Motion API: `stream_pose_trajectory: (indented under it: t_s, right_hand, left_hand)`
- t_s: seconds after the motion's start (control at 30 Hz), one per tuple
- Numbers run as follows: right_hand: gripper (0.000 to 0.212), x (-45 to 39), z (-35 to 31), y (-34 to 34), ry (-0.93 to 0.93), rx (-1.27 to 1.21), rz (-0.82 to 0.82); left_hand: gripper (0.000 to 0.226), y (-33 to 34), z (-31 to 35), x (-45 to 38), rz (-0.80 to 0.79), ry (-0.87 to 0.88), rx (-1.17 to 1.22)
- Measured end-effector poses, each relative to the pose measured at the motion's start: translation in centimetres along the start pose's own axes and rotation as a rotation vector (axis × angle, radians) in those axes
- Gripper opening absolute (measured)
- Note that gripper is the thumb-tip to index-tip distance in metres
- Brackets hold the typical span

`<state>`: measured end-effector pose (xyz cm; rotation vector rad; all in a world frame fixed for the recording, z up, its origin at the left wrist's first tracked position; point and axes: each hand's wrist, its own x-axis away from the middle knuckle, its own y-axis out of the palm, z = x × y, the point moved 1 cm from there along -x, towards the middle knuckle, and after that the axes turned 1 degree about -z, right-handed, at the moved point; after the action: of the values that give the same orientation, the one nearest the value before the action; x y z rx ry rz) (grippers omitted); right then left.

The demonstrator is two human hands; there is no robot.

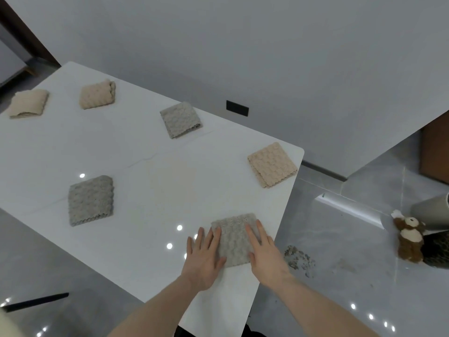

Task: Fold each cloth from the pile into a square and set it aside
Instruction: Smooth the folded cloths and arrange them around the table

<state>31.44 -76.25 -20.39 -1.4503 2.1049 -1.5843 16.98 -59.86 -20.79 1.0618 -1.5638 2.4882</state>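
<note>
A white table (145,166) is standing on a glossy grey floor (340,239) beside a grey wall (243,45). Six folded cloths are lying on it: three beige, three grey. The left hand (202,260) and right hand (264,255) are pressing flat, fingers straight, on the nearest grey cloth (234,239) near the table's right edge.

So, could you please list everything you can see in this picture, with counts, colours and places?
beige folded cloths: three, beige; two at the table's far left, one at its right edge.
grey folded cloths: two, grey; one mid-left, one at the far middle.
grey cloth under the hands: one, grey, near edge of the table.
table: one, white, glossy.
plush toy: one, brown and white, on the floor at right.
debris patch: one, dark, on the floor beside the table.
wall plate: one, black, on the grey wall.
left hand: flat, resting on the cloth's left side.
right hand: flat, resting on its right side.
</note>
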Motion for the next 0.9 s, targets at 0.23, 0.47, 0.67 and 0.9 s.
stream_pose_trajectory:
  t_s: [0.23,0.47,0.67,0.9]
  right_hand:
    - [0.083,2.7,-0.2,1.8,0.155,-0.214,0.064]
    - [0.087,3.8,0.1,1.3,0.23,-0.105,0.088]
    - [0.092,0.4,-0.2,-2.0,0.111,-0.057,0.083]
    - [0.085,-4.5,-0.7,-2.8,-0.07,0.21,-0.096]
  left_hand:
    - [0.083,-2.1,0.2,-3.7,-0.107,0.189,-0.246]
    - [0.094,-4.7,1.6,-6.2,-0.209,0.237,-0.353]
    - [0.097,-3.7,1.2,-3.8,-0.133,0.163,-0.1]
    - [0.083,-1.6,0.2,-0.7,-0.06,0.065,-0.046]
